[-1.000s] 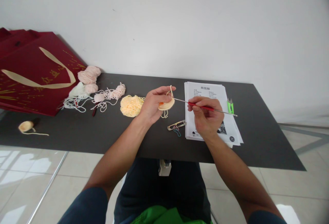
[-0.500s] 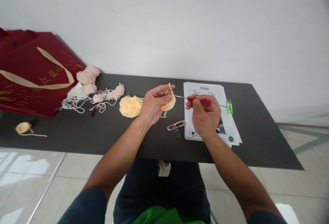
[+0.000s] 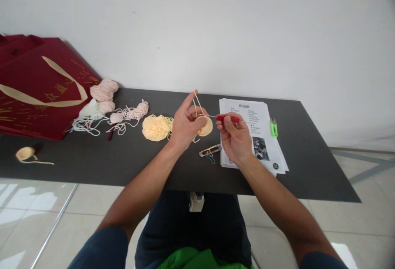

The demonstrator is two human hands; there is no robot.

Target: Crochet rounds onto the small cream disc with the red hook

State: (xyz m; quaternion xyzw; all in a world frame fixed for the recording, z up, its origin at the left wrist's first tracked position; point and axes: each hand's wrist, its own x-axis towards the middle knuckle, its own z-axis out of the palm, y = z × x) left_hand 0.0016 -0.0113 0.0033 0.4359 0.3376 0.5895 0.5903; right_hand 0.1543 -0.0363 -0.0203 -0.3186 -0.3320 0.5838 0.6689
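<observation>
My left hand point(image 3: 185, 125) pinches a small round cream crochet piece point(image 3: 206, 126) with an orange bit at its near side. Over the raised index finger runs a strand of cream yarn point(image 3: 200, 104), pulled taut down to the piece. A red-handled crochet hook point(image 3: 227, 119) is gripped in my right hand point(image 3: 236, 139), its metal tip at the piece's upper edge. The hook's rear shaft sticks out to the right, above the printed sheets. Just left of my left hand lies a ball of pale yellow yarn point(image 3: 157, 128).
Printed sheets point(image 3: 267, 154) lie under my right hand, with green-handled snips point(image 3: 273, 128) at their edge. Metal thread snips point(image 3: 210, 150) and stitch markers point(image 3: 211, 159) rest nearby. Pink yarn point(image 3: 104, 90), a second cream crochet piece point(image 3: 26, 153) and a red bag point(image 3: 40, 84) are leftward.
My left index finger has lifted, stretching the yarn upward, and the crochet piece has turned to show its hollow side. My right hand with the hook has shifted left.
</observation>
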